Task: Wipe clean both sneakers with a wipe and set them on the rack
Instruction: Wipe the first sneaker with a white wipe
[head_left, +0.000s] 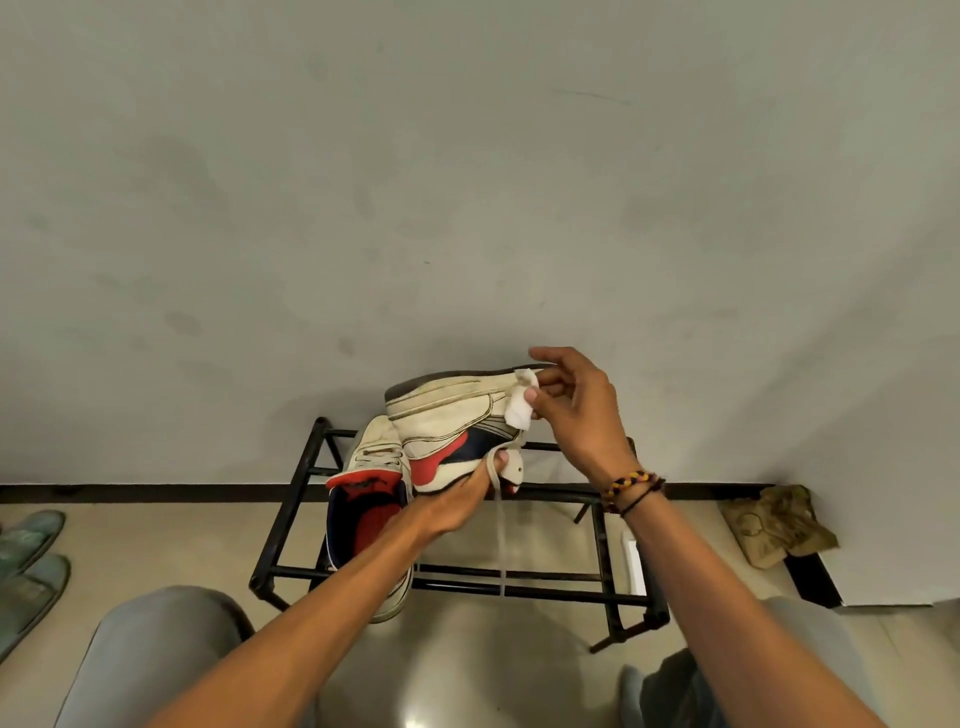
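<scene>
A white sneaker with red and navy panels (447, 431) is held up sideways above the rack, sole facing the wall. My left hand (457, 501) grips it from below at the collar, a lace hanging down. My right hand (576, 410) pinches a small white wipe (521, 406) against the sneaker's heel end. The second sneaker (371, 483) rests on the black metal rack (597, 525), toe toward the wall, its red lining showing; my left forearm hides its heel part.
The rack stands on a beige floor against a grey wall. Two greenish slippers (28, 561) lie at the left edge. A crumpled brown cloth (776, 522) sits at the right by the wall. My grey-clad knees fill the bottom corners.
</scene>
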